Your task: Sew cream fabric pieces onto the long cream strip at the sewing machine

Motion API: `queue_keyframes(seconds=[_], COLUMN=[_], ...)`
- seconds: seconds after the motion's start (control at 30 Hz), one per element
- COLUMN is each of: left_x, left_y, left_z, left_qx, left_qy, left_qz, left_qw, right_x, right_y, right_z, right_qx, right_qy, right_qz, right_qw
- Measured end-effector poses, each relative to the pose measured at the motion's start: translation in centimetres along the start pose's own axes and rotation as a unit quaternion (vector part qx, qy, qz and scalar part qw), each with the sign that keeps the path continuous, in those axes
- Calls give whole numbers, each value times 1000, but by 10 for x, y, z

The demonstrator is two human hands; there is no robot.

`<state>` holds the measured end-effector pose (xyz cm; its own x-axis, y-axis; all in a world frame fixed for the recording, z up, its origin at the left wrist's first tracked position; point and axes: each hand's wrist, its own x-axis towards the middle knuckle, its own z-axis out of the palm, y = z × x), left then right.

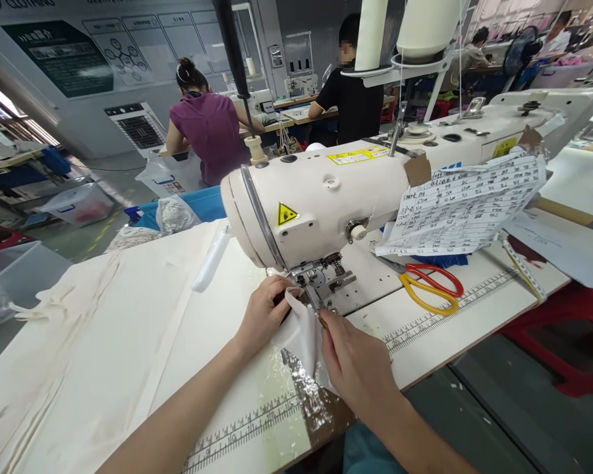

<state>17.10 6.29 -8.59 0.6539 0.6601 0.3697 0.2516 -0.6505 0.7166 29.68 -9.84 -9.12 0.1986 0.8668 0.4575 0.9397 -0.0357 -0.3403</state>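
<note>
A small piece of white fabric [299, 332] hangs between my two hands at the needle area of a white sewing machine [321, 191]. My left hand [269, 306] has its fingers curled in around the fabric's left edge, close under the machine head. On the right side, my right hand [353, 355] pinches the fabric beside the metal presser parts [321, 280]. The fingertips of both hands are partly hidden by cloth and machine. Below the fabric, shiny clear tape [316, 401] covers part of the table's front edge.
Scissors [432, 289] with red and yellow handles lie right of the needle area. A handwritten sheet [469, 204] hangs on the machine. Layered white fabric [54, 349] covers the table's left side, near a white plastic tool [212, 260]. Two people sit working behind.
</note>
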Motion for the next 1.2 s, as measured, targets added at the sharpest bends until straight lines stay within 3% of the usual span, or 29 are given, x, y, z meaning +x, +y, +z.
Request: queue_keyframes(seconds=[0.5,0.87,1.03,1.2], left_x=[0,1,0,1], left_y=[-2,2,1,3], left_z=[1,-1,0,0], left_qx=[50,50,53,66], left_qy=[10,14,24,22], left_qz=[41,33,32,43], left_qw=[998,998,998,997], right_x=[0,0,-4,0], right_y=[-5,-6,-5,-5], right_z=[-2,0,0,-2], right_qx=[-17,-8,18,-3], right_qy=[-29,-12,29,2], right_qz=[9,24,14,11], right_qw=[999,1000,999,1000])
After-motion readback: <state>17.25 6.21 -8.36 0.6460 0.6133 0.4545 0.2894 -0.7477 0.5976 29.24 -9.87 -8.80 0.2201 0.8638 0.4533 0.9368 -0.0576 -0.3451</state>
